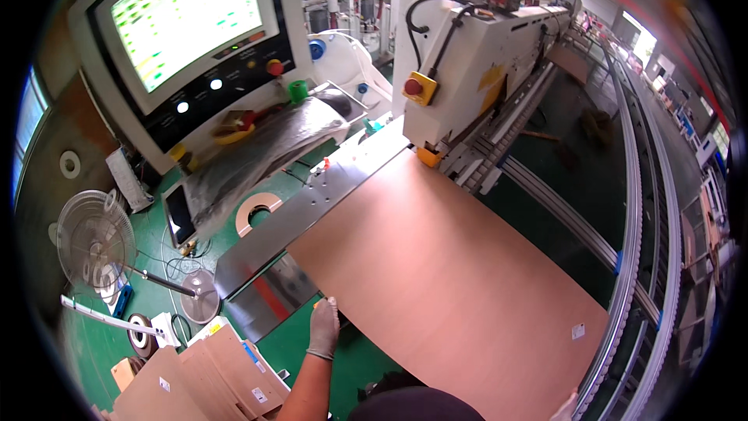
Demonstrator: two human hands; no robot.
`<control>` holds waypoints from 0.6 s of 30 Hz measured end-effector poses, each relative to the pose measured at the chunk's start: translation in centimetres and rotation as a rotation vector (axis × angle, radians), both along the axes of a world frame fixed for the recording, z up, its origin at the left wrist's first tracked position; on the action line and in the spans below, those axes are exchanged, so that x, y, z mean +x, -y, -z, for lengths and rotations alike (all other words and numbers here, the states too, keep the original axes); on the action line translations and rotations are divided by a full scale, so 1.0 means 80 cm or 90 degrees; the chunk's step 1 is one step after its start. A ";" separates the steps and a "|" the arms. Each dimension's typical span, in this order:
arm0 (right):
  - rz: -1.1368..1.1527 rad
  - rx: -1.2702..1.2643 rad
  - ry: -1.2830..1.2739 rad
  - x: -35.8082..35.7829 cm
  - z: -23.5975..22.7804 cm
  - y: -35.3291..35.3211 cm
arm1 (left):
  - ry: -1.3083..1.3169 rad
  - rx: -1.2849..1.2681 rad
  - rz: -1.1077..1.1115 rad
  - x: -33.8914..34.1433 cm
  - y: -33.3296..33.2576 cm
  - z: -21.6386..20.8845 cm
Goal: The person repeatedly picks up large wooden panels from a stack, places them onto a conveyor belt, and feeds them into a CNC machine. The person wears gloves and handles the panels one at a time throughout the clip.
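A large brown board (460, 281) with a small white label near its right corner lies at a slant before me, its far end under the head of a white machine (460, 70). My left hand (324, 329), in a pale glove, is closed at the board's near left edge. At the lower right, part of my right hand (566, 407) shows against the board's right edge; its fingers appear wrapped on that edge, and most of the hand is cut off. Left of the board runs a smooth metal table (288, 234).
A control panel with a lit screen (187, 15) stands at the upper left. Below it are a standing fan (97, 242) and stacked brown boards (210, 374). Metal rails (635, 203) run along the right. A red emergency button (413, 86) sits on the machine head.
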State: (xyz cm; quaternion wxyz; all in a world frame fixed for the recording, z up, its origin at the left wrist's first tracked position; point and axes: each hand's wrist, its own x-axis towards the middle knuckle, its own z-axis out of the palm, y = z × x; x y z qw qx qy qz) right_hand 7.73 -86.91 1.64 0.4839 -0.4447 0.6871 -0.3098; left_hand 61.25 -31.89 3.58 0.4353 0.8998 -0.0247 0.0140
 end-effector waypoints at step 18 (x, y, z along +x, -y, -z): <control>-0.113 0.023 0.174 0.143 -0.002 0.230 | -0.385 -0.336 -0.015 0.178 0.198 -0.023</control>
